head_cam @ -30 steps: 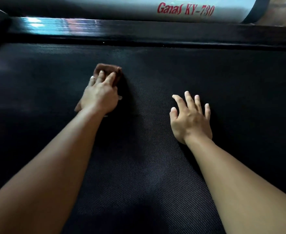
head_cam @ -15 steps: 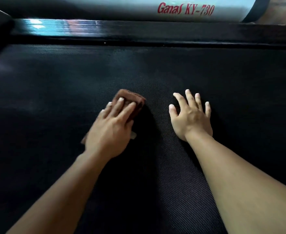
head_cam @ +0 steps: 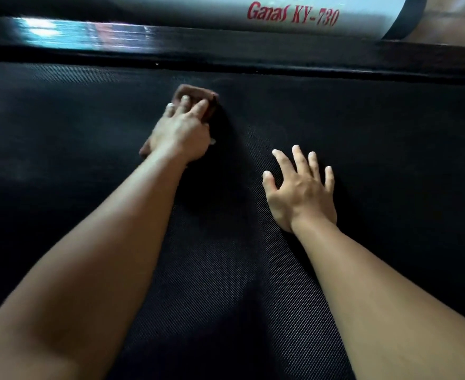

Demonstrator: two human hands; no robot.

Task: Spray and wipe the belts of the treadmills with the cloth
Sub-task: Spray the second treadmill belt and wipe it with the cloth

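Observation:
The black textured treadmill belt [head_cam: 376, 138] fills most of the view. My left hand [head_cam: 180, 133] presses a folded brown cloth [head_cam: 195, 93] flat onto the belt, near its far edge; most of the cloth is hidden under my fingers and palm. My right hand [head_cam: 299, 190] rests flat on the belt to the right and nearer to me, fingers spread, holding nothing. No spray bottle is in view.
A glossy black side rail [head_cam: 225, 48] runs along the belt's far edge. Behind it lies a white tube [head_cam: 294, 12] with red lettering "Ganas KY-730". A strip of brown floor [head_cam: 456, 26] shows at the top right.
My left hand has pushed the cloth away from me, from the middle of the belt up toward the far rail. My right hand has stayed planted in place.

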